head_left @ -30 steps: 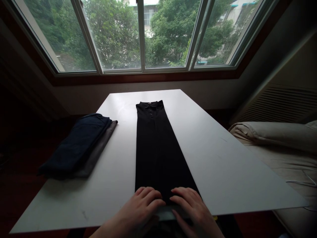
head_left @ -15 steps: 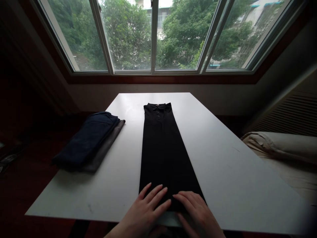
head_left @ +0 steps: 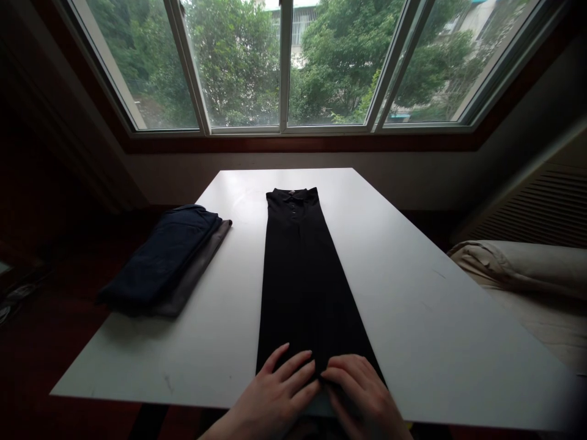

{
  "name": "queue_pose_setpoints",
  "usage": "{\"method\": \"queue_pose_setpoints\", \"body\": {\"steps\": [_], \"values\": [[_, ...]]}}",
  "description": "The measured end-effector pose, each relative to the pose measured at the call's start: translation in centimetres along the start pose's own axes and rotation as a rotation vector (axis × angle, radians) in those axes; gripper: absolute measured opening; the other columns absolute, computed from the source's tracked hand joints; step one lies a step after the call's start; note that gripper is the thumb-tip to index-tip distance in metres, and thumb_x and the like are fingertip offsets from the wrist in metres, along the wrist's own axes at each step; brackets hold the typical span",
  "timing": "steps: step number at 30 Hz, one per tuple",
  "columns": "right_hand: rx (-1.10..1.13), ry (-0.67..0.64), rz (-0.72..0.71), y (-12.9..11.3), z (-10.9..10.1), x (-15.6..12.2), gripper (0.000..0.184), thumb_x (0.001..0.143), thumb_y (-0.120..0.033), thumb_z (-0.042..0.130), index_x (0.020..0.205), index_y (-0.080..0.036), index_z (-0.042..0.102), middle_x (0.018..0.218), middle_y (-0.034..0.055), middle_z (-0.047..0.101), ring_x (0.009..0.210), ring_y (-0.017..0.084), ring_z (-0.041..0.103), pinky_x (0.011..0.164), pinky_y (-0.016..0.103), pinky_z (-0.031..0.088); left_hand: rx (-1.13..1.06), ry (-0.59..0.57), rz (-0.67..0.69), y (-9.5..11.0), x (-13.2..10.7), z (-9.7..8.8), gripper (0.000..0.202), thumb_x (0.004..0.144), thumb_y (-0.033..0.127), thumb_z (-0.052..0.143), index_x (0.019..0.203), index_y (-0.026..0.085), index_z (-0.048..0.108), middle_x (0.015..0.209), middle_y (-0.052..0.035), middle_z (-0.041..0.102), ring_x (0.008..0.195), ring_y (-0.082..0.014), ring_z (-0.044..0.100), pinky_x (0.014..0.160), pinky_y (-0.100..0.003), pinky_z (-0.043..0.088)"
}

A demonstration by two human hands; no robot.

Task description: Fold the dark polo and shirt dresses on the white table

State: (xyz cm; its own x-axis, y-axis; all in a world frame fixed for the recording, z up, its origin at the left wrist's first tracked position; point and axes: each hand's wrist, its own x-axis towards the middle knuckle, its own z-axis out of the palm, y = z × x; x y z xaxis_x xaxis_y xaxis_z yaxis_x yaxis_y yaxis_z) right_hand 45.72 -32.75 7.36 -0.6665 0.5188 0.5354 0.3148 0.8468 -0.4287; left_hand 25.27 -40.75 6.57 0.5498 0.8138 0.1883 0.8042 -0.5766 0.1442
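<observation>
A black collared shirt [head_left: 300, 281], folded into a long narrow strip, lies down the middle of the white table. Its collar and a few buttons show at the far end. My left hand [head_left: 279, 385] rests on the near end of the cloth with fingers stretched and spread; its thumb is hidden. Beside it, my right hand [head_left: 362, 391] has bent fingers closed on the shirt's near edge, the fingertips close to my left hand. The hem itself is mostly covered by both hands.
Folded dark blue and grey clothes [head_left: 160, 260] lie stacked at the table's left edge. The white table [head_left: 413, 318] narrows toward a window [head_left: 284, 67]. A rolled beige cloth or mat [head_left: 527, 266] lies beyond the right edge.
My right hand's fingers have bent more and drawn in on the cloth. My left hand has shifted slightly right and toward me. The shirt and the stack stay put.
</observation>
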Motion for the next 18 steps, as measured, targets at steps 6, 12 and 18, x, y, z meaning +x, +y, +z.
{"method": "queue_pose_setpoints", "body": {"steps": [6,12,18], "values": [[-0.035,-0.092,-0.019,0.2,-0.2,-0.6,0.025,0.086,-0.010,0.048,0.103,-0.020,0.062,0.099,0.0075,0.068,0.092,0.017,0.066,0.081,0.029,0.057,-0.069,0.074,0.003,-0.4,-1.2,-0.6,0.037,0.098,0.031,0.048,0.131,0.016,0.050,0.133,-0.0071,0.060,0.124,-0.0186,0.054,0.105,-0.036,0.044],[-0.163,-0.149,-0.093,1.5,-1.1,-1.6,0.033,0.086,-0.012,0.052,0.116,-0.021,0.062,0.107,0.0076,0.069,0.098,0.018,0.066,0.083,0.028,0.057,-0.048,0.130,-0.103,-1.5,-2.4,-1.3,0.026,0.096,0.017,0.048,0.122,0.018,0.055,0.110,-0.0071,0.068,0.101,-0.0181,0.062,0.085,-0.030,0.053],[-0.258,-0.187,-0.170,2.5,-0.8,-1.6,0.046,0.077,0.000,0.041,0.114,-0.018,0.062,0.109,0.0105,0.068,0.098,0.020,0.066,0.080,0.030,0.057,0.191,0.004,-0.105,-1.0,-1.1,-0.6,0.034,0.092,0.008,0.049,0.127,0.010,0.050,0.107,-0.0098,0.065,0.091,-0.0205,0.061,0.071,-0.029,0.051]]}}
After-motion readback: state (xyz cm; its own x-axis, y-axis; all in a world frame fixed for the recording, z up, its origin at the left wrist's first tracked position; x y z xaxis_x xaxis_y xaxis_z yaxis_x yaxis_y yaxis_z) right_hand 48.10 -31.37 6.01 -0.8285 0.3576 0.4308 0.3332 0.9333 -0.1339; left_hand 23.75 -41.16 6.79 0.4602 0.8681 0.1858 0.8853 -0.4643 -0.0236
